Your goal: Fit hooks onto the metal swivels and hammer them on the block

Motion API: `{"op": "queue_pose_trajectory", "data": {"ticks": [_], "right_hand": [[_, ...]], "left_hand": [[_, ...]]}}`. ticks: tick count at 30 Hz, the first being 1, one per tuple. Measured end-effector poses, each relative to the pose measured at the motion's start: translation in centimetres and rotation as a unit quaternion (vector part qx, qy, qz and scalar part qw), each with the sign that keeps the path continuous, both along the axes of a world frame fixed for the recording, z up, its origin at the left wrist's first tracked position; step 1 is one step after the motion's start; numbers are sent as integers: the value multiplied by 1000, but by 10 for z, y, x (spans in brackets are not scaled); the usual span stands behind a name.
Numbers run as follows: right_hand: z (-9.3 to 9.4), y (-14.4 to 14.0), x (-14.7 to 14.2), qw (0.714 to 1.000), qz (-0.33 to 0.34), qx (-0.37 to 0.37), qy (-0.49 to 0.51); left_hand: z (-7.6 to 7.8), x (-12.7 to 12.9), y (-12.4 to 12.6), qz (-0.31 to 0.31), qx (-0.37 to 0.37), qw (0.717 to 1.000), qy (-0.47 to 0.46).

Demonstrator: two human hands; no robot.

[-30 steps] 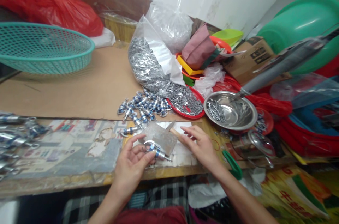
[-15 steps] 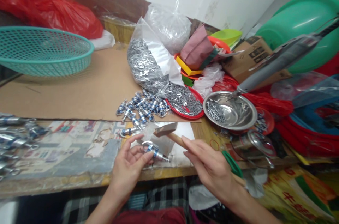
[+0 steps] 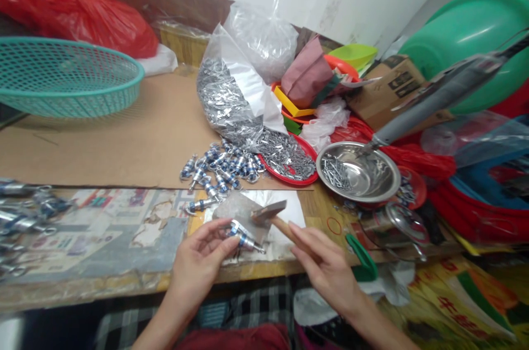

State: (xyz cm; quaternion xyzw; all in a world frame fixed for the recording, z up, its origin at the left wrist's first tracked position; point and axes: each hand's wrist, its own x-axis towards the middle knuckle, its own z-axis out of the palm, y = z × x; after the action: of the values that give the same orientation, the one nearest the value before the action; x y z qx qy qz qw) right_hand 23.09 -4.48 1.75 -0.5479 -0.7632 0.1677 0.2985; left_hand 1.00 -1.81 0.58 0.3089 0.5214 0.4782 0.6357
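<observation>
My left hand (image 3: 206,248) pinches a small silver-and-blue metal fitting (image 3: 246,241) with a ring at one end, its narrow tip pointing right. Under it lies a grey metal plate (image 3: 235,208) on white paper at the table's front edge. My right hand (image 3: 324,262) is closed round the wooden handle of a hammer (image 3: 270,210). The hammer's head hovers just above and right of the fitting, apart from it as far as I can see. Behind the plate lies a pile of similar fittings (image 3: 223,168).
More fittings (image 3: 25,217) lie at the left. Behind stand a bag of small metal parts (image 3: 227,96), a red tray (image 3: 306,146) of them, and a steel bowl (image 3: 359,173) with pins. A teal basket (image 3: 70,80) sits at back left; a grey-handled tool (image 3: 438,96) leans over the bowl.
My right hand and the hammer have moved slightly right and down, and the hammer's head has turned a little. My left hand keeps its hold on the fitting, almost unmoved.
</observation>
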Motion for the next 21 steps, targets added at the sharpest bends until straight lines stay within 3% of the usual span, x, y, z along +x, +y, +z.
{"op": "queue_pose_trajectory", "data": {"ticks": [3, 7, 9, 12, 16, 21], "right_hand": [[-16, 20, 12, 996, -72, -53, 21], [-21, 51, 18, 991, -56, -108, -54], [-15, 73, 17, 992, -49, -64, -101], [-6, 117, 19, 985, -99, 24, -142], [-12, 173, 24, 976, -129, 20, -175], [-20, 188, 25, 969, -152, 23, -195]], "left_hand": [[-3, -9, 5, -47, 46, 989, 136], [-13, -18, 9, -39, 248, 928, 276], [-17, -20, 10, -35, 314, 899, 302], [-20, -21, 9, -34, 339, 885, 318], [-18, -22, 8, -43, 362, 873, 324], [-7, -24, 3, -3, 448, 824, 347]]}}
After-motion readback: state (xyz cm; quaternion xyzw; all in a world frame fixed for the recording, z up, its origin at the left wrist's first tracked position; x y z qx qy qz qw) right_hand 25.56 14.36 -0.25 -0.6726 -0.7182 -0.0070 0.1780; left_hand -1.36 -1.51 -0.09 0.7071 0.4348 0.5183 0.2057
